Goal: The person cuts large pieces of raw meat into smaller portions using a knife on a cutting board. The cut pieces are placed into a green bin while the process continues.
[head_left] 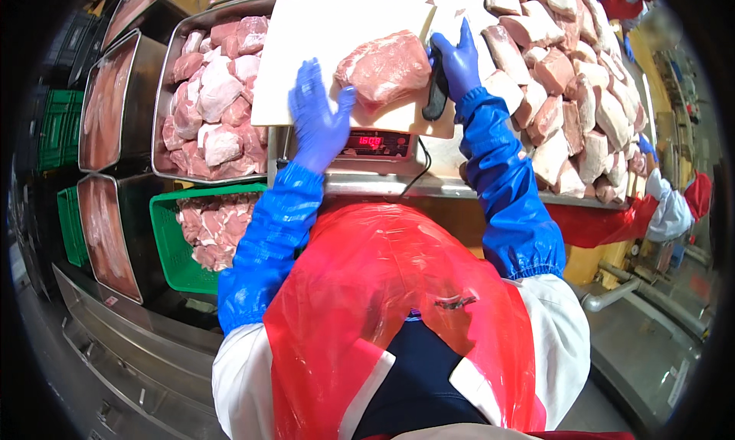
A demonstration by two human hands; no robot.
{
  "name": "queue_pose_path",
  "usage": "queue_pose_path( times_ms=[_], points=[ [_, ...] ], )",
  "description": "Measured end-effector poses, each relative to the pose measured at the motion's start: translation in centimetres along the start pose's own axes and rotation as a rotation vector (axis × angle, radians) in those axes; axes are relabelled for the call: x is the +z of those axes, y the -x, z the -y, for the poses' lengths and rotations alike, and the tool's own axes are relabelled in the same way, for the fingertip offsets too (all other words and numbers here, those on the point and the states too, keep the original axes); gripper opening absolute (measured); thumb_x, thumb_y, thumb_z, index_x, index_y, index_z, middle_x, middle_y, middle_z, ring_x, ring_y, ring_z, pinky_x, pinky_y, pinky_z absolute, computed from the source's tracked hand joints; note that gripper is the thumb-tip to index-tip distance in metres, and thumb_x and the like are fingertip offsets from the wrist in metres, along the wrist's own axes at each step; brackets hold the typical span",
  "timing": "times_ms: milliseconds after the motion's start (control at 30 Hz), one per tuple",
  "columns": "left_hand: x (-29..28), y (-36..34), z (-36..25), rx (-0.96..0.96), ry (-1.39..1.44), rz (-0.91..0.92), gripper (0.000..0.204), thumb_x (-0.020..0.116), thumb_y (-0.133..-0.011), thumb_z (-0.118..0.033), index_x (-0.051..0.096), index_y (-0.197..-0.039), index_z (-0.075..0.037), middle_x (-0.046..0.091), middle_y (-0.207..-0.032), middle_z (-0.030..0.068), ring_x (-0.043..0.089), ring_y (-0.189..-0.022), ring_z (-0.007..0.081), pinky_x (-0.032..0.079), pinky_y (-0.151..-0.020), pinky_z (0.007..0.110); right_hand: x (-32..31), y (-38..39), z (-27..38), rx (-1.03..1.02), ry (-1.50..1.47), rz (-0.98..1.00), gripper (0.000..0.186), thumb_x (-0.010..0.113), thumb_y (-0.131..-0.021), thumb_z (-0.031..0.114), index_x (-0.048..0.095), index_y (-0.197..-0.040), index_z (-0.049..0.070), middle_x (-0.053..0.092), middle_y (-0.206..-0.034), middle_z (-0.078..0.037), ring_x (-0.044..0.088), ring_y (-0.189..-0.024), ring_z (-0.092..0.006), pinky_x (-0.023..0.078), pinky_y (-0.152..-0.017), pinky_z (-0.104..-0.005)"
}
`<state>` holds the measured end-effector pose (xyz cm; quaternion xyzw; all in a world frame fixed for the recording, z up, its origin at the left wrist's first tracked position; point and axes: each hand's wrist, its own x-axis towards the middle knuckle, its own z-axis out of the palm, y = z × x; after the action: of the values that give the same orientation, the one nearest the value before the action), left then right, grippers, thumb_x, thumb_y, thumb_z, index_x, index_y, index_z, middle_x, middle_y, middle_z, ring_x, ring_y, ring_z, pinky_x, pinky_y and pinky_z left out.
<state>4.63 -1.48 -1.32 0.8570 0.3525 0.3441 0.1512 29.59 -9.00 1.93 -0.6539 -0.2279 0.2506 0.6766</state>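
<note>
A large piece of raw pink meat [385,68] lies on the white cutting board [295,26]. My left hand [318,111], in a purple-blue glove, is open at the board's lower left, fingers stretched forward and thumb near the meat, holding nothing. Just right of the meat, my right hand [457,63] is closed around a knife; its black handle [436,95] sticks out below the fingers toward me. The forefinger points forward, and the blade is hard to make out against the bright board. Under the board's near edge shows a scale [375,144] with a lit red display.
Many meat pieces [570,88] are heaped at the right. At the left stand a metal tray [155,141] of meat, a green crate [162,233] of smaller pieces and more metal trays [122,241]. A cable [419,172] hangs by the scale. Other people's sleeves and gloves [664,202] show at the right edge.
</note>
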Motion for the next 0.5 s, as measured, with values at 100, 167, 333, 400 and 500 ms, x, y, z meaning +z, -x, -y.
queue_pose_path(
  times_ms=[100, 167, 333, 400, 500],
  points=[
    [-2.1, 2.8, -1.6, -0.004, 0.159, -0.003, 0.064, 0.075, -0.084, -0.034, 0.051, -0.135, -0.003, 0.058, -0.129, 0.0177, 0.051, -0.124, 0.0346, 0.036, -0.106, 0.047, -1.7, 0.8, -0.6, -0.109, 0.021, 0.051, 0.077, 0.064, -0.091, 0.011, 0.023, -0.156, 0.004, 0.065, -0.099, -0.009, 0.059, -0.069, -0.0111, 0.049, -0.057, -0.0248],
    [-1.7, 3.3, -4.0, 0.043, 0.026, -0.015, 0.053, 0.082, -0.075, -0.031, 0.061, -0.119, -0.011, 0.065, -0.111, 0.0078, 0.06, -0.108, 0.0275, 0.042, -0.094, 0.043, -2.0, 1.0, -0.8, -0.078, -0.019, 0.099, 0.076, 0.063, -0.092, 0.01, 0.022, -0.156, 0.005, 0.065, -0.099, -0.009, 0.059, -0.068, -0.0112, 0.049, -0.056, -0.0245],
    [1.8, 3.4, -2.9, -0.023, 0.199, -0.156, 0.021, 0.077, -0.076, -0.016, 0.064, -0.091, -0.013, 0.065, -0.087, 0.0036, 0.063, -0.085, 0.0265, 0.044, -0.081, 0.042, -1.6, 3.8, 1.8, -0.098, 0.08, 0.166, 0.074, 0.059, -0.093, 0.008, 0.021, -0.157, 0.007, 0.064, -0.094, -0.009, 0.058, -0.065, -0.0109, 0.049, -0.054, -0.0245],
    [1.7, 3.9, -2.5, -0.005, 0.255, -0.167, 0.017, 0.076, -0.076, -0.013, 0.063, -0.086, -0.014, 0.064, -0.083, 0.0025, 0.062, -0.082, 0.0259, 0.044, -0.078, 0.042, -2.7, 6.5, 1.9, -0.049, 0.315, 0.212, 0.074, 0.058, -0.095, 0.008, 0.021, -0.159, 0.013, 0.067, -0.093, -0.008, 0.061, -0.066, -0.0125, 0.052, -0.059, -0.0294],
    [1.2, 3.7, -2.8, 0.019, 0.276, -0.196, 0.016, 0.076, -0.075, -0.009, 0.063, -0.083, -0.014, 0.065, -0.081, 0.0027, 0.063, -0.079, 0.026, 0.045, -0.075, 0.041, -2.0, 11.3, 3.1, -0.285, 0.491, 0.436, 0.069, 0.059, -0.096, 0.008, 0.029, -0.157, 0.022, 0.072, -0.099, -0.016, 0.07, -0.075, -0.026, 0.055, -0.069, -0.0386]
  ],
)
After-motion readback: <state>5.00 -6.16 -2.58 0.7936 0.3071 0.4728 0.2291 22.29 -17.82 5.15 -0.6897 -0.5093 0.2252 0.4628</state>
